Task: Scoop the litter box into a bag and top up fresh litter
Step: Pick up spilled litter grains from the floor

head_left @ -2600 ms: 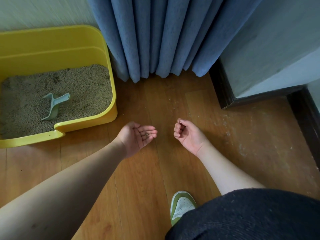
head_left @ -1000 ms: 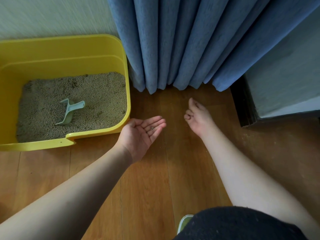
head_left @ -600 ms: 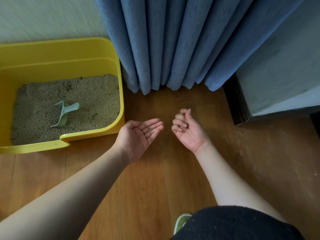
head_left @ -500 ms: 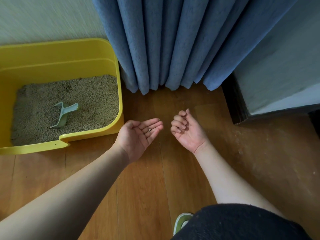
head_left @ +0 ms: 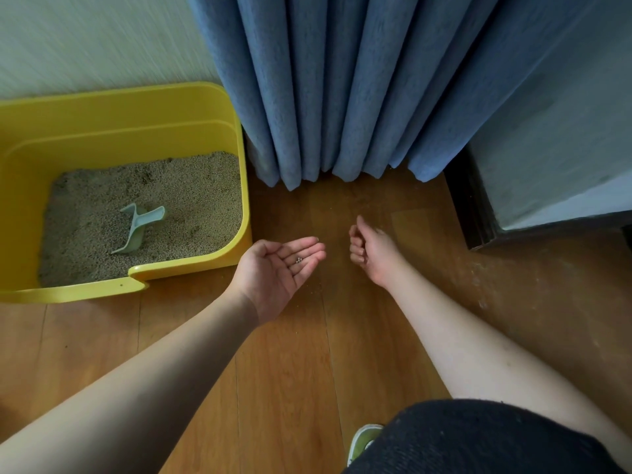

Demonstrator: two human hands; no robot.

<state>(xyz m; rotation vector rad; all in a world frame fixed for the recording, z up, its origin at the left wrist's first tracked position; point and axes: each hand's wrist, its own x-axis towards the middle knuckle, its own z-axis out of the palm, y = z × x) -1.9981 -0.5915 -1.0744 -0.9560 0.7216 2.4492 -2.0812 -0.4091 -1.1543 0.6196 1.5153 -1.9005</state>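
1. Left hand (head_left: 278,271) sits at centre frame, palm up and cupped flat, carrying a few litter pellets (head_left: 299,260) near the base of the fingers. Nothing grips them; they just rest there. A slight tilt of that palm toward the fingertips and they roll straight onto the wooden floor (head_left: 290,371).

2. Right hand (head_left: 371,249) is just to the right of it, fingers curled in and thumb up. It looks pinched, perhaps on another pellet, but I cannot tell whether anything is between the fingertips. If it does hold one, a loose pinch drops it in the gap between the two hands.

3. Stray specks lie on the floor below the left fingertips and more to the right of the frame. Small and close to the wood's colour, they are easy to miss or to crush under the green shoe (head_left: 364,441) at the bottom edge.

4. The yellow litter box (head_left: 191,128) sits at the left of the frame, its low front lip just beside the left wrist. Emptying the palm from outside the wall risks pellets bouncing off the rim and back out.

5. The pale green scoop (head_left: 138,229) lies on the litter (head_left: 191,196) inside the box, untouched. No bag shows anywhere, so scooping cannot land anywhere yet.

6. The blue curtain (head_left: 342,90) hangs to the floor right behind the hands; pellets flicked that way vanish under the folds.
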